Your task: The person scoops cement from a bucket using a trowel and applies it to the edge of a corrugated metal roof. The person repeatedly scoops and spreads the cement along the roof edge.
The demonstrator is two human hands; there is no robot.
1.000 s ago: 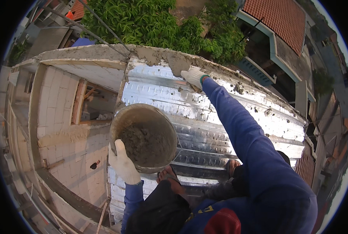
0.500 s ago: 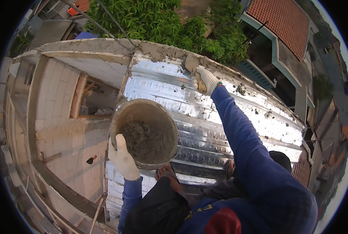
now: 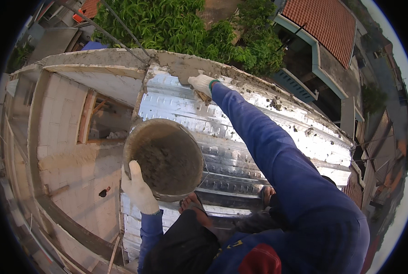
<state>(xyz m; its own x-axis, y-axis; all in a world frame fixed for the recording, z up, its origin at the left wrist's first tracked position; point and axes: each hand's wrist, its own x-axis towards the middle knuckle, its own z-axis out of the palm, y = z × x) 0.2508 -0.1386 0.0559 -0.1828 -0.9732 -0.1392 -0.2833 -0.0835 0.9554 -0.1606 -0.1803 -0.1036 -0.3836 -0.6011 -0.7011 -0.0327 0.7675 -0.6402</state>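
My left hand [image 3: 137,187], in a white glove, grips the left rim of a round bucket [image 3: 196,160] of wet grey mortar [image 3: 160,162]. My right hand [image 3: 203,84], also gloved, is closed on a trowel [image 3: 204,97], mostly hidden under the hand, at the strip of wet mortar [image 3: 176,64] along the far edge of the corrugated metal decking [image 3: 233,141]. Bits of mortar lie scattered on the decking to the right of that hand. My sandalled feet [image 3: 190,205] stand on the decking just beyond the bucket's near side.
At the left, block walls [image 3: 58,114] surround a drop with a wooden-framed opening [image 3: 85,118]. Two taut lines [image 3: 121,36] rise from the far ledge. Beyond the edge are leafy trees [image 3: 158,23], a red-tiled roof [image 3: 323,27] and lower buildings.
My right hand went right and down with the trowel half a second ago, then moved back left and up along the mortar strip. My left hand stays on the bucket; the view shifted slightly.
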